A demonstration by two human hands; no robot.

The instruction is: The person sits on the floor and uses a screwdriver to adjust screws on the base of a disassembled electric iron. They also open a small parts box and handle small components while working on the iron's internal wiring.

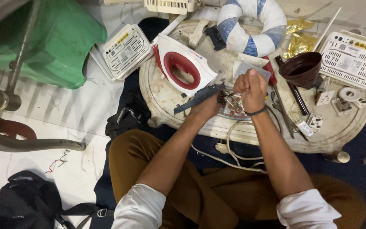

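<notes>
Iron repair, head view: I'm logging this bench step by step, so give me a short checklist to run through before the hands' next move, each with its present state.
1. Right hand has a firm hold: ok, closed in a fist; what it holds, cannot tell.
2. Left hand steadies the dark part: ok, touching it.
3. Soleplate lies flat on the table: cannot tell, mostly hidden by the hands.
4. Iron shell set aside: ok, beside the left hand.
5. Cord clear of the hands: ok, hangs off the table edge.
6. Pliers within reach: ok, right of the right hand.

Right hand [250,89] hides its grip; small parts [234,106] beneath too tiny to tell
</notes>
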